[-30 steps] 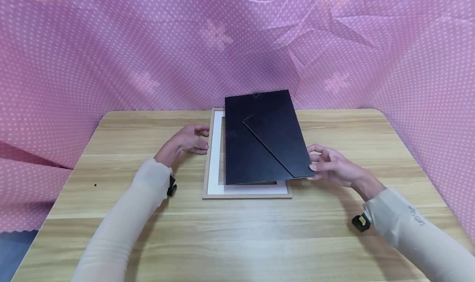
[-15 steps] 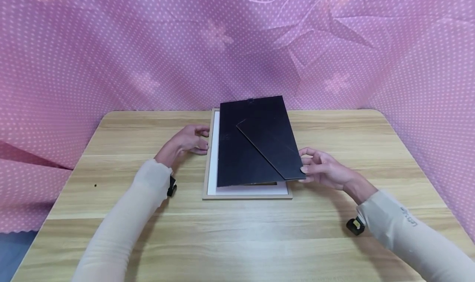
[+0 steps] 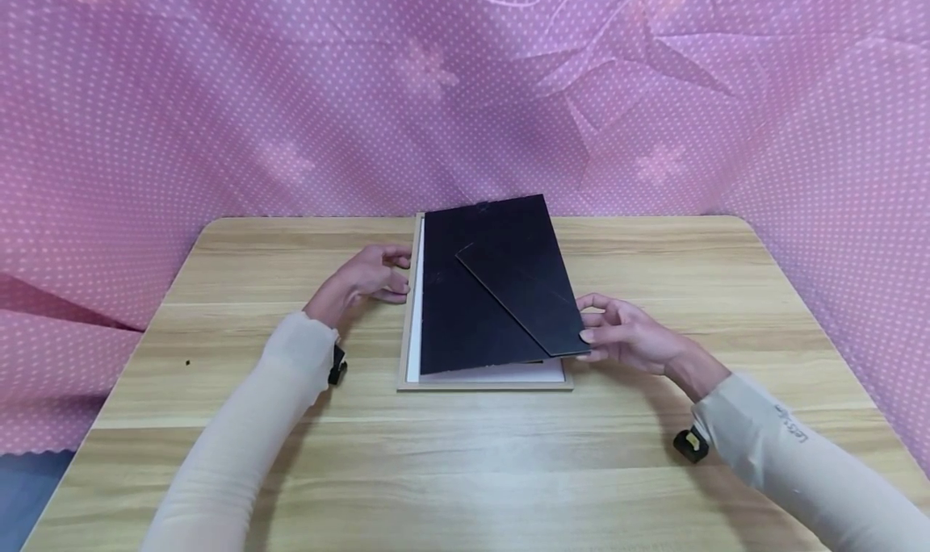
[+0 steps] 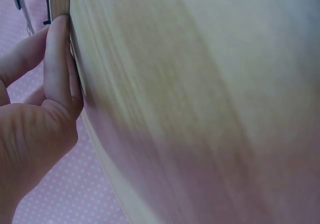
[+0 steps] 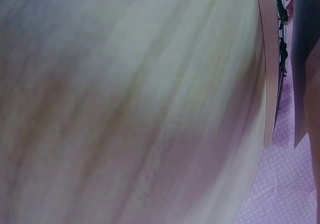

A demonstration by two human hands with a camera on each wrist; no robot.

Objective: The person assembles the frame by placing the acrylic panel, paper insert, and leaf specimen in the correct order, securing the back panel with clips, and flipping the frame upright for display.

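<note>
A light wood picture frame (image 3: 485, 386) lies face down on the table, a white mat (image 3: 501, 374) showing inside it. Tilted over the frame is its black backing board (image 3: 450, 310), with a flat stand leg (image 3: 523, 302) on its upper side. My right hand (image 3: 630, 336) pinches the board near its close right corner, thumb on top. The board's right part is raised, with a gap above the frame in the right wrist view. My left hand (image 3: 370, 273) rests its loosely bent fingers and thumb against the frame's left edge. The board hides most of the mat.
Small dark clips (image 5: 283, 53) stick up along the frame's edge in the right wrist view. The wood-grain table (image 3: 465, 471) reaches back to a pink dotted cloth (image 3: 363, 92). A tiny dark speck (image 3: 187, 362) is on the table at left.
My right hand has brought the backing board left and lower, so it covers more of the frame. The left hand and the frame have stayed in place.
</note>
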